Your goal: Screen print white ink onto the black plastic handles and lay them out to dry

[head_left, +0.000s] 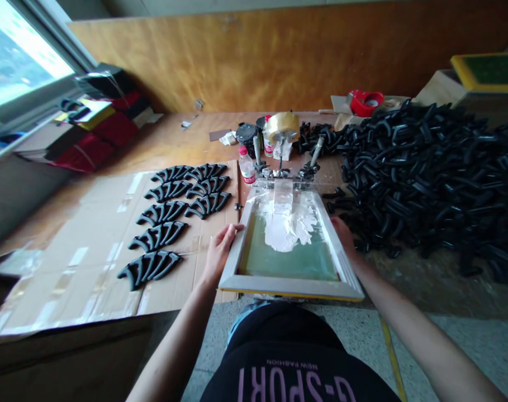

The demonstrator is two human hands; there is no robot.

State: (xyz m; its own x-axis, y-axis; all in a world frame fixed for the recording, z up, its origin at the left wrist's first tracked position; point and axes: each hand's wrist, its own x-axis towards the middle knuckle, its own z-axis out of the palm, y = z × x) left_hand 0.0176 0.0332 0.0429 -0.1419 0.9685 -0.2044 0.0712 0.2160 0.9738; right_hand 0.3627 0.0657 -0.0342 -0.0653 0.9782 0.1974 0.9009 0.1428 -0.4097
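Observation:
My left hand [218, 251] grips the left rail of a wooden silk-screen printing frame [289, 287], and my right hand [343, 235] holds its right rail. The frame's green mesh [289, 262] carries a smear of white ink [285, 226]. A clear plastic strip [283, 196] lies over the ink near the far end. Metal hinge clamps [281, 174] fix that end to the bench. Under the frame, the printing surface is hidden. Several rows of curved black ribbed plastic pieces [161, 226] lie on flattened cardboard [69, 268] to the left of my left hand.
A large heap of black plastic pieces [425, 173] fills the bench's right side. Behind the clamps stand a water bottle [247, 166], a black ink tub [247, 139], and a packing-tape roll [283, 125]. A red tape dispenser [366, 103] sits farther back.

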